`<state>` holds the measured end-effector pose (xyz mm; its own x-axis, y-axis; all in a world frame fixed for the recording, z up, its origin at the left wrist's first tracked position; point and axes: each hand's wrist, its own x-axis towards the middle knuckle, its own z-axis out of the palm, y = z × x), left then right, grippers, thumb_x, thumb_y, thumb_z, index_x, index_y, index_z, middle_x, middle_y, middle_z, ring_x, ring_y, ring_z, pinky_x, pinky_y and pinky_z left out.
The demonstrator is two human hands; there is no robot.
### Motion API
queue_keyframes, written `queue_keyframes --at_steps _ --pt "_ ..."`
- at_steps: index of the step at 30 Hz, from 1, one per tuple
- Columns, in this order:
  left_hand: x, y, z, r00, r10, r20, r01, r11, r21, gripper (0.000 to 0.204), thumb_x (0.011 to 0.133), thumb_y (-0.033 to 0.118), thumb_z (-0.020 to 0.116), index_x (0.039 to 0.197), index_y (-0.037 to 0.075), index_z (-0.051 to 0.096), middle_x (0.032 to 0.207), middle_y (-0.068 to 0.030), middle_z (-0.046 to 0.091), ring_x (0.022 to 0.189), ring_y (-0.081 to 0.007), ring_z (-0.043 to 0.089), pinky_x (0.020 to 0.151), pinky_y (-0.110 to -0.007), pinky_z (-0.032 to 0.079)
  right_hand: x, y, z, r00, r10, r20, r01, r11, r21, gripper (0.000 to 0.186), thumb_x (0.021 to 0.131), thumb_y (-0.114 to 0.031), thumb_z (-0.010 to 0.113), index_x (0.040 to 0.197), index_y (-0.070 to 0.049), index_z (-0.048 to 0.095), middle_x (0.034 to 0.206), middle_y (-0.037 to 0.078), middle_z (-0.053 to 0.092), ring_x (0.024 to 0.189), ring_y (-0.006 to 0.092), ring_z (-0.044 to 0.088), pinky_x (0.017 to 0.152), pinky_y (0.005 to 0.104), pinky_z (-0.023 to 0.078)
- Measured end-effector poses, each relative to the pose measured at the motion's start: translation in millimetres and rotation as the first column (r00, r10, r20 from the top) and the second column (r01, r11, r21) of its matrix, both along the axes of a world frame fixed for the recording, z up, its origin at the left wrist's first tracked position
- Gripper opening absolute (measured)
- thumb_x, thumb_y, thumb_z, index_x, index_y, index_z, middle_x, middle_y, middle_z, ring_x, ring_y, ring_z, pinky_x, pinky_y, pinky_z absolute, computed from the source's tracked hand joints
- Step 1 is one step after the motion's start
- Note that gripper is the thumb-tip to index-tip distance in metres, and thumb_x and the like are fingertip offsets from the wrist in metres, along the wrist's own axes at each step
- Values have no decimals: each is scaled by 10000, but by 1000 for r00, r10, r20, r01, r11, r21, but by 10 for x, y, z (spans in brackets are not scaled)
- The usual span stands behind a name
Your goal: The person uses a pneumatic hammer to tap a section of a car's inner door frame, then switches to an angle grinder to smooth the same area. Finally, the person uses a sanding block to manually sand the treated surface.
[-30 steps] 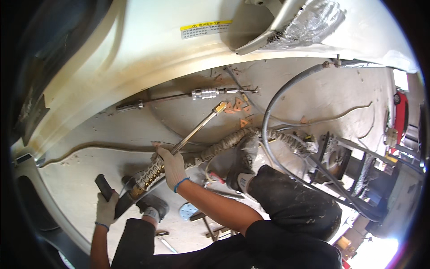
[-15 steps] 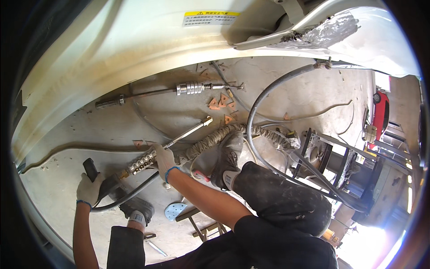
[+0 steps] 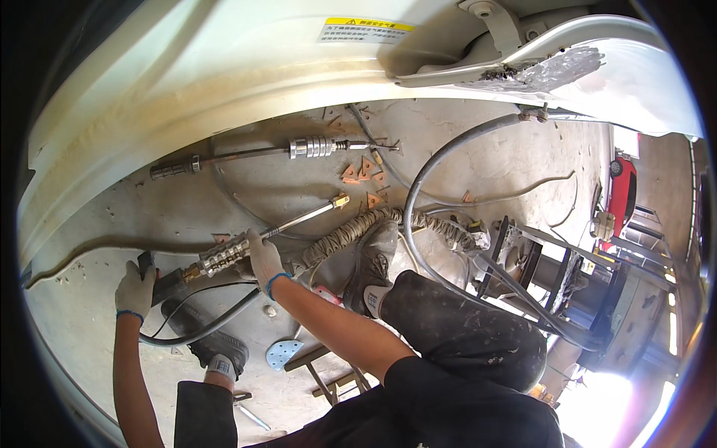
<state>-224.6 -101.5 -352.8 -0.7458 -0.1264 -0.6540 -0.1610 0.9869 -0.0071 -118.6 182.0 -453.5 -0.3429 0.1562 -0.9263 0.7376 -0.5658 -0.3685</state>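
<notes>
A dent puller [image 3: 218, 260] with a ribbed silver weight, a long shaft and a brassy tip lies slantwise across my two hands. My left hand [image 3: 133, 293], in a pale glove, is closed around the black handle at its rear end. Near the front of the ribbed weight, my right hand [image 3: 266, 263], gloved too, wraps the puller; its fingertips are partly hidden. The tip points away to the right, above the floor. From around the handle a thick dark cable [image 3: 228, 315] curves back towards my right hand. My shoes stand on either side of the puller.
A white car panel [image 3: 246, 63] spans the top, with a bare-metal patch [image 3: 553, 71]. On the floor are a slide hammer [image 3: 312, 148], orange triangular tabs [image 3: 366, 170], a fabric-sleeved cable [image 3: 336, 237] and a blue sanding disc [image 3: 284, 354]. A thick hose [image 3: 429, 160] loops towards a metal frame [image 3: 541, 272].
Both hands and the puller have shifted slightly left and up in the picture, and the puller lies a little flatter. The whole view has also moved a little.
</notes>
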Motion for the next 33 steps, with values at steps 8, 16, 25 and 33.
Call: queue_keyframes --at_steps 8,16,25,33 --pt "200 -144 239 946 -275 -170 307 929 207 333 964 371 511 1030 48 559 875 -205 695 823 -413 661 762 -520 495 150 118 150 944 326 -43 -317 937 147 484 962 -474 542 884 -10 659 670 91 645 526 185 633 456 326 509" --pt "340 35 566 825 -523 -214 548 833 74 467 837 385 665 1151 51 579 1063 -189 663 1016 -376 627 854 -505 475 514 628 1158 840 532 -105 -501 836 226 364 939 -307 549 894 32 674 674 124 654 549 201 639 504 353 510" --pt "1226 550 1764 652 353 672 -737 83 671 405 928 370 640 1161 39 623 993 -90 694 881 -215 642 795 -328 509 942 1174 3857 741 448 -500 -342 893 292 273 975 -251 568 1014 12 634 755 62 647 620 116 613 536 268 490" --pt "1315 -303 1735 666 555 498 -600 3 800 392 938 362 624 1150 32 630 983 -89 694 861 -200 641 769 -314 504 2787 2172 5131 585 430 -687 88 809 582 227 991 -174 545 1070 22 627 793 64 646 699 113 597 648 254 505"
